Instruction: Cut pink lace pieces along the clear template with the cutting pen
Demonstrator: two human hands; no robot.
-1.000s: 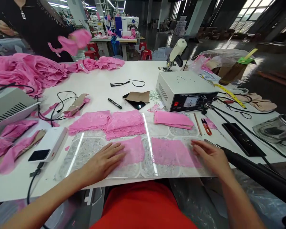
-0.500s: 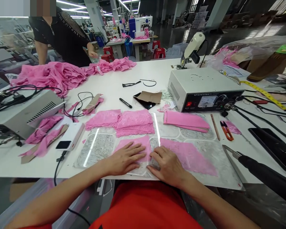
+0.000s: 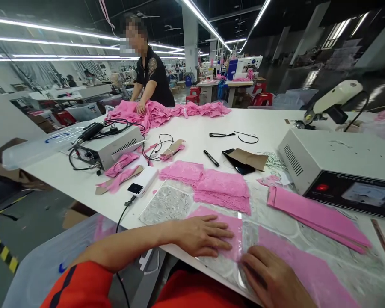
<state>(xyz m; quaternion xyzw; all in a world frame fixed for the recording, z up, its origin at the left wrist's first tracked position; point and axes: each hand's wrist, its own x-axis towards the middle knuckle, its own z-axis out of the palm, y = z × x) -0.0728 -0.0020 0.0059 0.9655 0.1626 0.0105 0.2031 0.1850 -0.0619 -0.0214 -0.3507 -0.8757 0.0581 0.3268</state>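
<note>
Across the white table (image 3: 211,124), a grey control box (image 3: 333,162) stands at the right edge of view. Left of the box and nearer the person lies a clear patterned sheet (image 3: 167,205). Below the box, a large pink lace piece (image 3: 308,273) has the right hand (image 3: 272,278) flat at its edge. Further left of the box, the left hand (image 3: 205,235) presses a small pink lace piece (image 3: 235,226). Both hands are outstretched, gripping nothing.

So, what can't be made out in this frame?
Head view:
pink lace piece: partly covered by the left hand.
right hand: wrist cut off by the bottom edge.
white control box: dial blurred, right end cut by the frame edge.
white device: screen too small to read.
</note>
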